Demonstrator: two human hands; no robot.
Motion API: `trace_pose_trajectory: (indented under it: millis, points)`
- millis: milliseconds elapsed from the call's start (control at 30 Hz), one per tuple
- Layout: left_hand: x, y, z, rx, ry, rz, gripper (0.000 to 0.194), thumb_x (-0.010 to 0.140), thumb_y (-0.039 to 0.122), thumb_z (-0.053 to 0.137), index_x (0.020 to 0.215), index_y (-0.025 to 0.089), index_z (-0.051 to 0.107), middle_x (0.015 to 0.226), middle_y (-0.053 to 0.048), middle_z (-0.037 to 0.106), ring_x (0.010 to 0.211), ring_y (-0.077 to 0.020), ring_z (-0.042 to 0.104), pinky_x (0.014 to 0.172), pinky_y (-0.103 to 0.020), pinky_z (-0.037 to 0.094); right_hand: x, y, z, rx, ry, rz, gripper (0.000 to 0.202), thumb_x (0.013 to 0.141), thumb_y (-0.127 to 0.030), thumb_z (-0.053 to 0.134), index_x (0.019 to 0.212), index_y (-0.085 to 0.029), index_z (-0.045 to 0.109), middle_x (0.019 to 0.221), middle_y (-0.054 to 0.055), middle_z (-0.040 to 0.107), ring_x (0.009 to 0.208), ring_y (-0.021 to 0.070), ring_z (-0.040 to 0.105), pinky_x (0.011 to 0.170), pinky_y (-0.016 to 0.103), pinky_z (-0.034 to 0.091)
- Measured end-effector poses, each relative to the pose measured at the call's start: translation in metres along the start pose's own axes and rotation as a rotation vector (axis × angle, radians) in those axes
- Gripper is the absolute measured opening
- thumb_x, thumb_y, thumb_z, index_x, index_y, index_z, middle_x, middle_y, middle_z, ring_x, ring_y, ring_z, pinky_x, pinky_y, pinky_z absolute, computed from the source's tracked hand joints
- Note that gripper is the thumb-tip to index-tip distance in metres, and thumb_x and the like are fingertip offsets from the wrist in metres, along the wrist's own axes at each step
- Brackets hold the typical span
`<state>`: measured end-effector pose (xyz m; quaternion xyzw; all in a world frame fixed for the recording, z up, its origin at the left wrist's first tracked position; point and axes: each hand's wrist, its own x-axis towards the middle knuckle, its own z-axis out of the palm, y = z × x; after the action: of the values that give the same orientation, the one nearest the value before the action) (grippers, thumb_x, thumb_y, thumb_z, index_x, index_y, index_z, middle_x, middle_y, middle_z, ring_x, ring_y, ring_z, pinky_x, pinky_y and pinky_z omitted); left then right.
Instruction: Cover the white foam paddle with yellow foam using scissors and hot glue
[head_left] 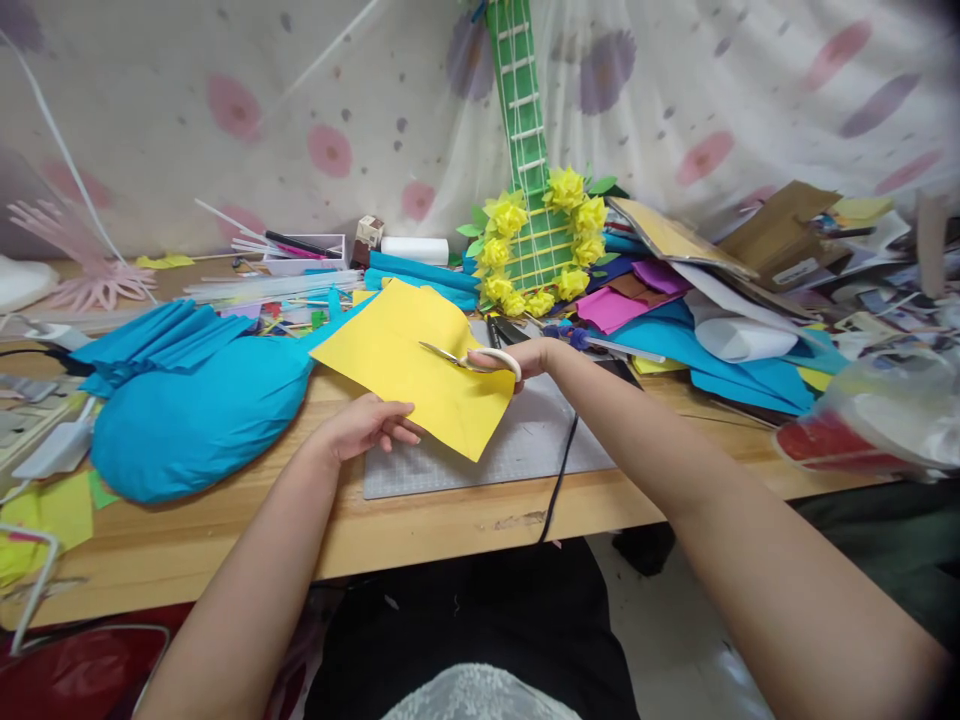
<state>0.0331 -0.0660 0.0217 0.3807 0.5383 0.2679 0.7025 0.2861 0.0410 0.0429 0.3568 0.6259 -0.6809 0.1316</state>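
My left hand [375, 424] holds the near left edge of a yellow sheet [405, 350], thumb on top and fingers partly beneath it. In my right hand [525, 362] are scissors [495, 362] with white handles, their metal blades pointing left over the sheet. Whether the blades touch the paper is hard to tell. The sheet is tilted above a grey cutting mat [540, 440]. Left of it lies a rounded blue paper-covered shape [202, 420] with pleated blue paper [165, 340] behind.
Behind the mat stands a green guitar-like craft [525, 150] ringed with yellow flowers. Coloured papers [735, 350] are piled at right, beside a clear plastic bucket [862, 420]. A black cable [559, 480] crosses the table's front edge. Straws and pens lie at back left.
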Motion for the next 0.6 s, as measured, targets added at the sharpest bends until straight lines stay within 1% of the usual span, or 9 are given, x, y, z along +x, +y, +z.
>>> trace_pose_trajectory:
  millis: [67,133,200,267,300,333,433,533,600]
  points:
    - [-0.004,0.000,0.001,0.071,-0.095,-0.056,0.020,0.077,0.026,0.060,0.075,0.008,0.067,0.078,-0.017,0.072,0.053,-0.0153,0.066,0.031,-0.015,0.038,-0.001,-0.002,0.002,0.014,0.042,0.007,0.070,0.061,-0.082,0.052,0.078,-0.014,0.052,0.059,-0.001,0.050,0.044,0.0059,0.041,0.036,0.018,0.028]
    - [-0.010,-0.001,-0.002,0.165,-0.284,-0.115,0.029,0.078,0.035,0.060,0.071,0.008,0.068,0.072,-0.018,0.071,0.052,-0.0180,0.066,0.030,-0.016,0.038,-0.003,-0.003,0.003,-0.005,0.057,0.011,0.069,0.061,-0.081,0.052,0.078,-0.014,0.052,0.058,-0.002,0.048,0.045,0.0061,0.041,0.037,0.018,0.028]
    - [-0.017,-0.001,-0.011,0.237,-0.521,-0.163,0.036,0.074,0.044,0.063,0.068,0.009,0.067,0.066,-0.019,0.069,0.050,-0.0220,0.065,0.027,-0.019,0.036,-0.006,-0.003,0.002,-0.063,0.010,0.025,0.070,0.064,-0.082,0.048,0.075,-0.013,0.052,0.057,-0.001,0.048,0.045,0.0062,0.041,0.037,0.018,0.027]
    - [-0.021,-0.001,-0.021,0.211,-0.617,-0.100,0.040,0.069,0.051,0.065,0.066,0.011,0.065,0.060,-0.017,0.067,0.044,-0.0227,0.063,0.025,-0.020,0.033,-0.009,-0.003,0.000,-0.140,-0.065,0.048,0.073,0.066,-0.084,0.041,0.070,-0.012,0.051,0.056,0.002,0.050,0.045,0.0060,0.040,0.037,0.018,0.024]
    - [-0.021,0.000,-0.025,0.147,-0.547,0.012,0.040,0.067,0.052,0.065,0.065,0.012,0.063,0.057,-0.014,0.067,0.041,-0.0207,0.061,0.025,-0.020,0.031,-0.010,-0.003,0.000,-0.172,-0.087,0.053,0.074,0.067,-0.085,0.037,0.068,-0.012,0.051,0.057,0.003,0.052,0.045,0.0059,0.040,0.038,0.019,0.023]
    - [-0.018,0.000,-0.028,0.066,-0.405,0.157,0.039,0.067,0.052,0.065,0.066,0.013,0.062,0.057,-0.011,0.066,0.041,-0.0183,0.059,0.027,-0.019,0.032,-0.011,-0.004,0.000,-0.197,-0.092,0.053,0.075,0.068,-0.085,0.034,0.066,-0.012,0.050,0.057,0.004,0.052,0.045,0.0058,0.039,0.038,0.019,0.023]
    - [-0.003,0.001,-0.032,-0.076,0.262,0.614,0.029,0.070,0.044,0.063,0.081,0.017,0.061,0.070,-0.005,0.068,0.058,-0.0144,0.064,0.046,-0.021,0.046,-0.012,-0.005,0.003,-0.232,-0.066,0.048,0.076,0.070,-0.085,0.029,0.065,-0.012,0.050,0.057,0.004,0.053,0.045,0.0057,0.038,0.041,0.020,0.025]
    - [0.014,-0.002,-0.036,0.229,0.853,0.786,0.018,0.071,0.031,0.061,0.084,0.017,0.060,0.081,-0.004,0.066,0.075,-0.0153,0.063,0.067,-0.027,0.050,-0.011,-0.007,0.007,-0.261,-0.021,0.081,0.075,0.072,-0.084,0.029,0.065,-0.012,0.051,0.058,0.004,0.054,0.048,0.0070,0.041,0.043,0.021,0.026]
    - [0.018,-0.004,-0.043,0.395,1.135,0.804,0.014,0.074,0.025,0.055,0.084,0.017,0.061,0.087,-0.006,0.064,0.084,-0.0173,0.061,0.077,-0.031,0.049,-0.009,-0.008,0.008,-0.283,0.015,0.100,0.075,0.073,-0.083,0.029,0.065,-0.012,0.052,0.059,0.005,0.054,0.050,0.0079,0.042,0.045,0.022,0.027]
